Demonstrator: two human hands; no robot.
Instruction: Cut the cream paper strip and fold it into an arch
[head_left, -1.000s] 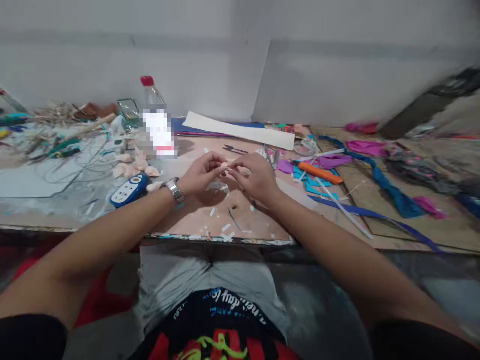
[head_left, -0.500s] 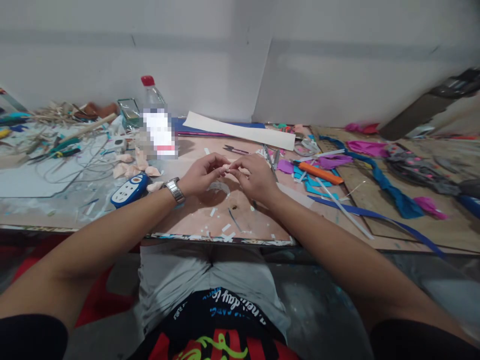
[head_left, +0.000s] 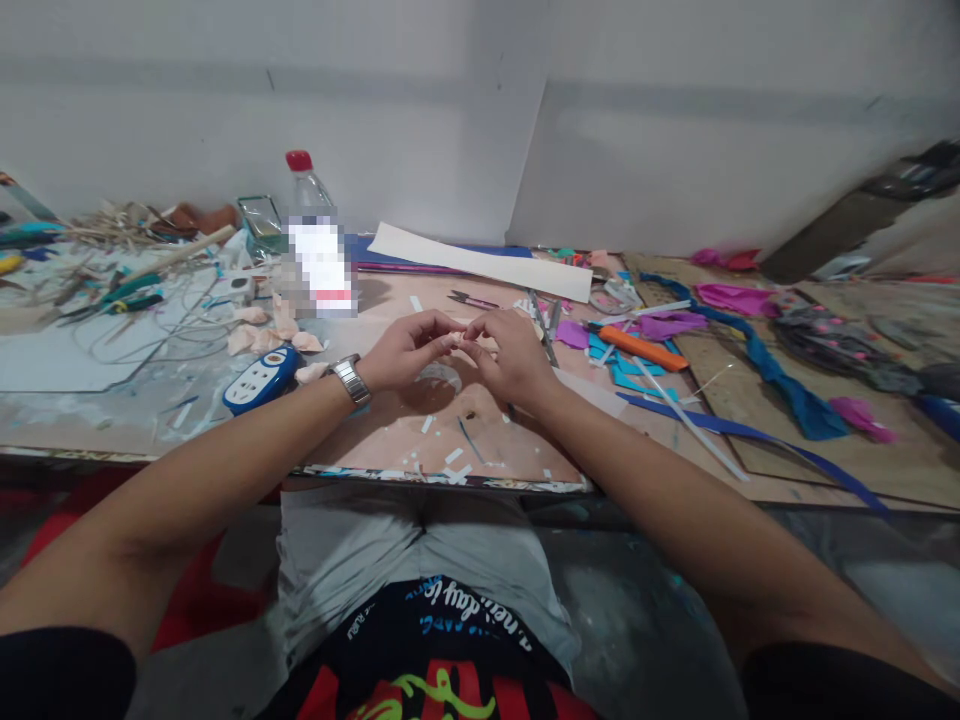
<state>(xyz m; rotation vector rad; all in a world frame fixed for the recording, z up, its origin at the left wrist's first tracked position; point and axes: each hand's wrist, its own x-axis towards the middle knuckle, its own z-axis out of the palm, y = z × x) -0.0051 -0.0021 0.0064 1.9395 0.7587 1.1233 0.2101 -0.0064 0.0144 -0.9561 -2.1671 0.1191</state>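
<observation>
My left hand [head_left: 411, 350] and my right hand [head_left: 516, 358] meet fingertip to fingertip above the table [head_left: 390, 435]. Between their pinched thumbs and fingers sits a small pale pink piece [head_left: 457, 341], mostly covered, so its kind does not show. Both hands are closed on it. Below the left fingers lies a ring of clear tape [head_left: 442, 376]. Crumpled pale peach pieces [head_left: 255, 335] rest left of my left wrist, by a blue and white power socket [head_left: 262, 380]. An orange utility knife [head_left: 643, 347] lies to the right of my right hand.
A red-capped bottle [head_left: 309, 185] stands at the back left, near pliers [head_left: 135, 303]. A long cream paper strip [head_left: 480, 265] lies along the back. Blue ribbon [head_left: 757, 432] and purple scraps [head_left: 671, 323] spread across the right. A dark tumbler [head_left: 832, 225] leans at far right.
Both hands stay at the same spot, with only a slight shift of the fingers around the small pale piece. The whole view has moved very slightly.
</observation>
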